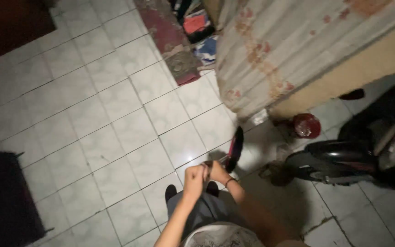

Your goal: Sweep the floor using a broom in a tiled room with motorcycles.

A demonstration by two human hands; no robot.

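Left hand (194,176) fisted, pressed against right hand (217,170). Right clamped on handle of dark paddle-shaped tool (234,149), which sticks up toward 1 o'clock from that fist. White tile floor (115,114) below; motorcycle (344,160) at 3 o'clock.

The left hand (194,177) touches the right hand (217,171), scooter (344,160) to their right, mat (172,41) beyond.

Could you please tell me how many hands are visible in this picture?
2: the left hand and the right hand, close together low in the middle, above the white tiled floor. The right grips a dark flat paddle-shaped tool with a pink edge.
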